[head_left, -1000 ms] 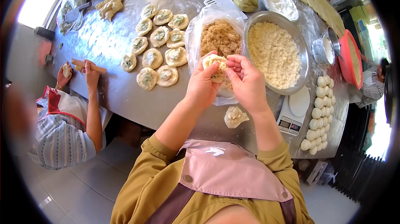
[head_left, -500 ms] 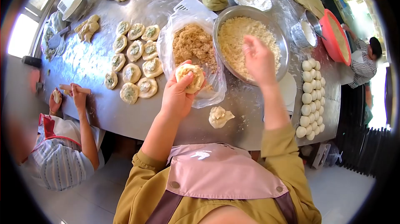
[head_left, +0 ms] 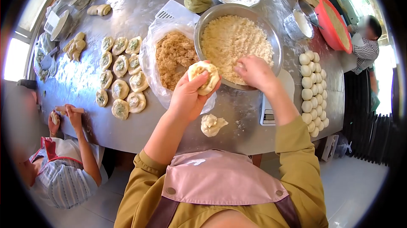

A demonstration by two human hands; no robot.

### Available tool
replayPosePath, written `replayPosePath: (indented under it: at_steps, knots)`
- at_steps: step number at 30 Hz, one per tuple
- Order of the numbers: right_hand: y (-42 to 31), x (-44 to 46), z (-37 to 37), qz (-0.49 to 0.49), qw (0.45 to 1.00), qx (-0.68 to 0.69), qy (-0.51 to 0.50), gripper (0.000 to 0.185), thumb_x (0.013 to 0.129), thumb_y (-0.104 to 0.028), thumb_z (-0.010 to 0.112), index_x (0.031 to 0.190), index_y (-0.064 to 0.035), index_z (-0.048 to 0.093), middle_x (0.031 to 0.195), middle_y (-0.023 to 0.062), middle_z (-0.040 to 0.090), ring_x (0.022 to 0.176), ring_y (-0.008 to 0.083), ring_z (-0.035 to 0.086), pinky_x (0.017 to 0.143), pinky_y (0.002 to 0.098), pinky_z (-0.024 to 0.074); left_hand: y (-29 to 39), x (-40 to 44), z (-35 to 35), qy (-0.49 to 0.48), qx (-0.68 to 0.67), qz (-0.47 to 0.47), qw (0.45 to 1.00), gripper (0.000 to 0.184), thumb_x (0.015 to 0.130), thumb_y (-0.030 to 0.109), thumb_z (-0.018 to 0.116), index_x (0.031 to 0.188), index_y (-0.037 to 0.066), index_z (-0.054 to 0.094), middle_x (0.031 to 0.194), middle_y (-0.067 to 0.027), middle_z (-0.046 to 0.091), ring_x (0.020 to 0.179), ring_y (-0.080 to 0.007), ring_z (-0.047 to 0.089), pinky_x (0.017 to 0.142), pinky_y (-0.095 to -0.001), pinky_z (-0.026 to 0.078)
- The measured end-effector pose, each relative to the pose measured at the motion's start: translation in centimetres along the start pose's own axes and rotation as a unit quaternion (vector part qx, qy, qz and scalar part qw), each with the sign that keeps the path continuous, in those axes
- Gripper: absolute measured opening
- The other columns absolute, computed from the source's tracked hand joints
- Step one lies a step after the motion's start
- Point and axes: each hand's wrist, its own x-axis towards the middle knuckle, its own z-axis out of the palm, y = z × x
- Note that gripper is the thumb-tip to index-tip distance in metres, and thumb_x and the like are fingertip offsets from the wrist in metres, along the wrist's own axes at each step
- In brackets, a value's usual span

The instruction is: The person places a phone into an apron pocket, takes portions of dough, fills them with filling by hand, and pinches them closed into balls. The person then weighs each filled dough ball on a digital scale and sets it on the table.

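Right now the dough sits cupped in the left hand, above the table near the lower rim of the steel bowl. The left fingers are clamped around its edge, the thumb pressing across its face. Some tan filling shows in its middle, and the dough is open on top, so it looks only partly worked: filled to a degree, not closed.

The right hand is at the bowl's near side, over the pale crumb. Its fingers are bent and bunched at the crumb; whether they grip any, I cannot tell.

Just left of the bowl, brown filling lies in a plastic bag, a good share of it apparently unused. Below, on the table, a lump of gathered dough rests alone. Further left, the discs carry a greenish filling, each open-faced. To the right, beyond the scale, rows of smooth balls seem not yet flattened or filled.

At far left, a co-worker holds a rolling pin.
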Motion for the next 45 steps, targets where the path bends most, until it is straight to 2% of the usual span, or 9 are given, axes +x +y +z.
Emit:
replayPosePath:
  at_steps: [4, 10, 17, 28, 35, 38, 39, 42, 45]
  knots:
    - [-0.1, -0.5, -0.7, -0.065, 0.997, 0.022, -0.02, 0.031, 0.079, -0.029, 0.07, 0.095, -0.0024, 0.069, 0.085, 0.019, 0.067, 0.084, 0.0356, 0.064, 0.08, 0.0411, 0.0504, -0.7, 1.7, 2.4, -0.001, -0.003, -0.01, 1.0, 0.031, 0.095, 0.004, 0.051, 0.126, 0.002, 0.047, 0.115, -0.013, 0.056, 0.105, -0.0271, 0.06, 0.086, -0.0329, 0.056]
    - [0.8, 1.1, -2.4, -0.003, 0.981, 0.088, -0.17, 0.025, 0.076, -0.023, 0.074, 0.097, -0.0109, 0.07, 0.081, 0.0119, 0.067, 0.075, 0.0241, 0.063, 0.071, 0.0341, 0.0492, -1.5, 4.7, 4.5, 0.019, -0.013, 0.002, 1.0, 0.035, 0.094, 0.002, 0.05, 0.128, 0.003, 0.044, 0.121, -0.0144, 0.051, 0.11, -0.029, 0.057, 0.093, -0.039, 0.053]
    - [3.7, 1.4, -5.4, -0.01, 0.962, 0.259, -0.082, 0.018, 0.083, -0.017, 0.071, 0.094, -0.0028, 0.068, 0.075, -0.0011, 0.063, 0.065, 0.0055, 0.054, 0.061, 0.0219, 0.0441, -1.9, 7.5, 4.5, 0.031, -0.061, -0.074, 0.995, 0.033, 0.098, 0.023, 0.046, 0.127, 0.008, 0.044, 0.12, -0.0112, 0.053, 0.109, -0.0253, 0.055, 0.095, -0.0466, 0.048]
    - [-0.6, -0.4, -6.6, -0.048, 0.956, 0.286, 0.045, 0.031, 0.083, -0.009, 0.068, 0.113, -0.0029, 0.065, 0.087, 0.0048, 0.068, 0.07, 0.0076, 0.057, 0.066, 0.0244, 0.0486, -4.4, 9.0, 5.0, 0.022, -0.061, -0.009, 0.998, 0.031, 0.104, 0.027, 0.033, 0.127, 0.01, 0.044, 0.126, -0.0109, 0.051, 0.118, -0.0252, 0.051, 0.1, -0.0446, 0.044]
    - [-0.8, -0.4, -3.7, -0.11, 0.939, 0.276, 0.172, 0.023, 0.082, -0.011, 0.068, 0.104, -0.0045, 0.068, 0.065, 0.0075, 0.06, 0.056, 0.013, 0.056, 0.056, 0.0283, 0.046, -4.5, 8.7, 5.1, 0.046, 0.005, -0.008, 0.999, 0.034, 0.1, 0.019, 0.046, 0.133, 0.015, 0.04, 0.126, -0.0055, 0.047, 0.111, -0.0188, 0.05, 0.095, -0.042, 0.045]
    - [-0.4, -0.5, -4.4, -0.032, 0.907, 0.403, 0.115, 0.021, 0.082, -0.008, 0.066, 0.103, -0.0042, 0.069, 0.075, 0.0098, 0.066, 0.061, 0.0176, 0.061, 0.062, 0.0282, 0.0495, -4.2, 8.8, 4.6, 0.027, -0.028, 0.002, 0.999, 0.033, 0.1, 0.018, 0.048, 0.132, 0.014, 0.042, 0.125, -0.0059, 0.047, 0.111, -0.0188, 0.05, 0.095, -0.043, 0.046]
    - [0.3, -0.2, -5.0, 0.019, 0.925, 0.364, 0.109, 0.021, 0.083, -0.009, 0.067, 0.103, -0.0041, 0.068, 0.093, 0.0127, 0.069, 0.076, 0.0241, 0.065, 0.071, 0.0296, 0.0517, -4.1, 8.5, 4.9, 0.041, -0.02, 0.004, 0.999, 0.033, 0.1, 0.018, 0.046, 0.132, 0.014, 0.042, 0.126, -0.0065, 0.047, 0.112, -0.0194, 0.05, 0.096, -0.0433, 0.046]
    - [2.0, 0.8, -4.5, -0.104, 0.942, 0.148, 0.282, 0.026, 0.084, -0.01, 0.068, 0.109, -0.0059, 0.067, 0.096, 0.0088, 0.067, 0.084, 0.0214, 0.062, 0.075, 0.0296, 0.0492, -3.1, 7.8, 5.9, 0.055, -0.006, 0.007, 0.998, 0.033, 0.101, 0.021, 0.044, 0.133, 0.012, 0.042, 0.129, -0.0076, 0.046, 0.116, -0.0204, 0.05, 0.1, -0.0441, 0.045]
    - [0.4, -0.8, -5.5, -0.104, 0.943, 0.22, 0.229, 0.025, 0.082, -0.012, 0.069, 0.107, -0.0066, 0.068, 0.1, 0.0127, 0.065, 0.09, 0.0282, 0.06, 0.081, 0.0361, 0.0483, -3.3, 7.7, 5.3, 0.03, -0.024, -0.004, 0.999, 0.036, 0.101, 0.027, 0.044, 0.134, 0.013, 0.041, 0.13, -0.0075, 0.045, 0.118, -0.0197, 0.049, 0.101, -0.0439, 0.044]
